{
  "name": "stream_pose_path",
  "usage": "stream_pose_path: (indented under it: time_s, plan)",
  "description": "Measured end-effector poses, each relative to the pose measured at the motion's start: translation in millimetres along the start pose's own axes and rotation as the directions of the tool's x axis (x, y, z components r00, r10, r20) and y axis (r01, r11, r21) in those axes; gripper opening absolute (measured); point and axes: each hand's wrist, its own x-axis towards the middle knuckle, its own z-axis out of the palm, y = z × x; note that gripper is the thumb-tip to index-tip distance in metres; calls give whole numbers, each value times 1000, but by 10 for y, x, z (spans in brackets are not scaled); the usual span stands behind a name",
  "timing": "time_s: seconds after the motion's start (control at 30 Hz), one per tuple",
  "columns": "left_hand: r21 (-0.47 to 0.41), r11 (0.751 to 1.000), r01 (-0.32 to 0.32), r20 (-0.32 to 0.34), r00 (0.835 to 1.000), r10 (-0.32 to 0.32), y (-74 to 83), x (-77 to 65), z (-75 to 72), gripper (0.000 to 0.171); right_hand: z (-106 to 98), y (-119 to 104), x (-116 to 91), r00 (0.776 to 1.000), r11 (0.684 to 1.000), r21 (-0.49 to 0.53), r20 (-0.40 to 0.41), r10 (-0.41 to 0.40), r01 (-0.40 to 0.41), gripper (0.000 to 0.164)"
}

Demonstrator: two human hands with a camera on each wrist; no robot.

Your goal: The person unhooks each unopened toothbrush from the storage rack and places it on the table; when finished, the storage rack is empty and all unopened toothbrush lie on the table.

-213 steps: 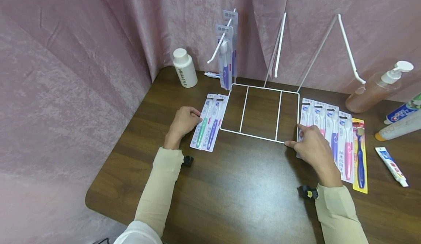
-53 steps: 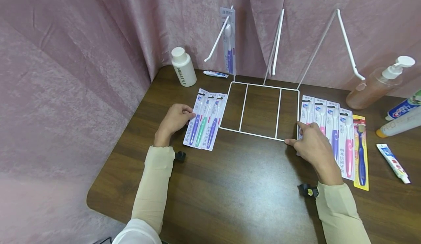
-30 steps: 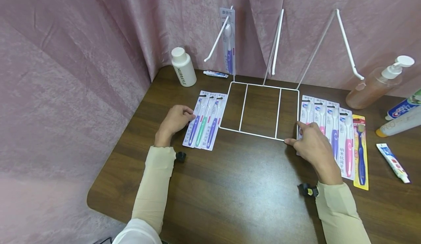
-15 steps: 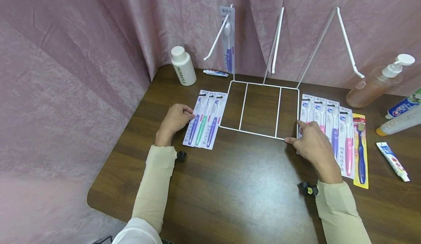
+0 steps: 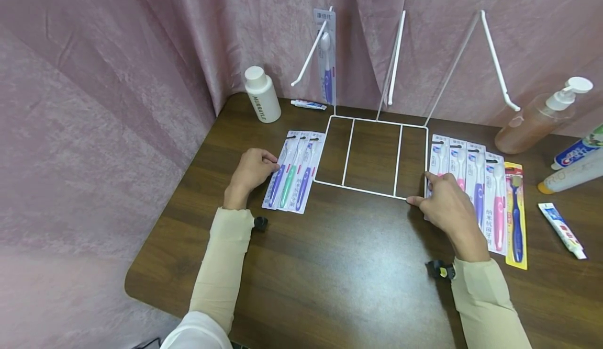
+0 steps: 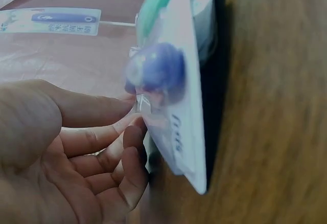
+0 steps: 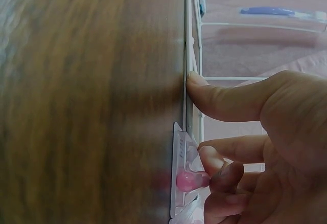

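Observation:
My left hand (image 5: 254,170) pinches the left edge of a packaged purple toothbrush (image 5: 277,184) between thumb and fingers, as the left wrist view shows. That pack lies at the left of a row, overlapping a green toothbrush pack (image 5: 289,181) and beside another purple toothbrush pack (image 5: 305,181). A white wire display rack (image 5: 367,190) stands on the table, and my right hand (image 5: 447,205) holds its front right corner, thumb on the front bar and index finger at the side bar. One packaged purple toothbrush (image 5: 327,58) hangs on the rack's left hook.
Several toothbrush packs, pink and purple, stand in a row right of the rack, ending with a yellow-backed pack (image 5: 516,215). Toothpaste tubes and a pump bottle (image 5: 532,124) are at far right. A white bottle (image 5: 263,95) and small tube (image 5: 308,104) sit back left.
Since the oldest frame, one purple toothbrush pack has come off the left hook and now lies left of the green one. Lately the left hand nudges it slightly; the right hand stays put.

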Motion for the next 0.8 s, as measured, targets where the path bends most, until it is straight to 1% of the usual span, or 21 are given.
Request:
stream_pose_path:
  time_s: [0.1, 0.13, 0.23, 0.27, 0.33, 0.37, 0.47, 0.5, 0.57, 0.67, 0.73, 0.8]
  plan:
    - [0, 1000, -10, 14, 1000, 10, -8, 17, -10, 21, -3, 6, -2, 1000, 1000, 0, 0, 0, 0, 93]
    - [-4, 1000, -15, 19, 1000, 15, 44, -34, -27, 21, -2, 8, -2, 1000, 1000, 1, -2, 1, -1, 93]
    - [-3, 1000, -22, 15, 1000, 22, 108, -105, -46, 22, 21, 28, 17, 1000, 1000, 0, -15, 3, -3, 91]
    - [2, 1000, -24, 13, 1000, 24, 160, -157, -55, 23, 27, 30, 20, 1000, 1000, 1, -18, 1, -1, 90]
    - [11, 999, -34, -3, 999, 34, 233, -212, -57, 24, 34, 31, 24, 1000, 1000, 2, -25, -5, 6, 89]
    - [11, 999, -47, -17, 999, 47, 258, -212, -58, 25, 35, 33, 25, 1000, 1000, 1, -27, -9, 9, 89]
    - [-17, 993, -116, -72, 991, 114, 377, -173, -57, 27, 20, 18, 9, 1000, 1000, 3, -22, -19, 19, 90]
    - [-39, 988, -148, -92, 985, 144, 437, -146, -58, 29, 15, 16, 5, 1000, 1000, 2, -21, -19, 19, 91]
    - [-88, 970, -227, -136, 967, 214, 590, -75, -60, 33, 4, 8, -4, 1000, 1000, 4, -20, -18, 18, 92]
    - [-146, 929, -340, -196, 930, 310, 883, 67, -52, 37, -4, 6, -8, 1000, 1000, 7, -21, -18, 18, 92]
    - [-181, 900, -398, -234, 906, 353, 1087, 181, -37, 38, 0, 13, -1, 1000, 1000, 8, -24, -18, 18, 91]
    - [-216, 875, -434, -265, 888, 375, 1274, 297, -18, 39, 7, 15, 4, 1000, 1000, 10, -26, -17, 18, 90]
